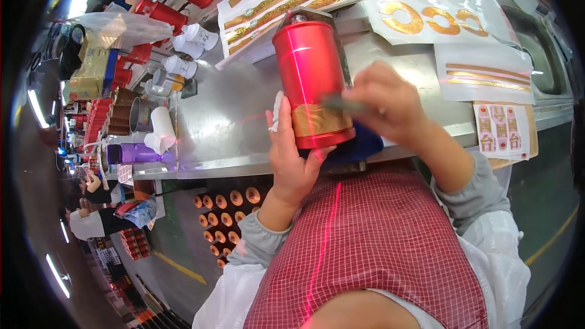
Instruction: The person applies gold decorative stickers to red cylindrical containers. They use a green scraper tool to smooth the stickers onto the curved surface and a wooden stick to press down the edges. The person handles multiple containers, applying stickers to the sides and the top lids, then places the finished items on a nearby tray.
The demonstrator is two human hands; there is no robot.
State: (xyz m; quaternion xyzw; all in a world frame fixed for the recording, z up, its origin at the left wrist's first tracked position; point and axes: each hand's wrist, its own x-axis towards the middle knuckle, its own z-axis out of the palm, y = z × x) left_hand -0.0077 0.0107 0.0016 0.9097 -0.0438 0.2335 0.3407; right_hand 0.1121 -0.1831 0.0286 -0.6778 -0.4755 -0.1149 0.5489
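Observation:
A glossy red canister (308,61) lies with its near end toward me, over the front part of the metal worktable. Around that near end runs a gold patterned band (315,124). My left hand (290,167) grips the canister's near end from the left and below, with a crumpled white tissue (278,111) at its fingers. In my right hand (390,106), fingers closed, is a dark, flat scraper-like piece (347,104), blurred by motion. Its tip reaches the canister's right side at the gold band. A thin red light line crosses the canister and my apron.
Gold strip sheets (283,6) lie behind the canister; curved gold stickers (402,17), narrow gold strips (487,77) and printed labels (501,131) lie right, near a sink (542,49). Left are a paper roll (162,128), a purple bottle (137,153) and cups (200,36). People work far left.

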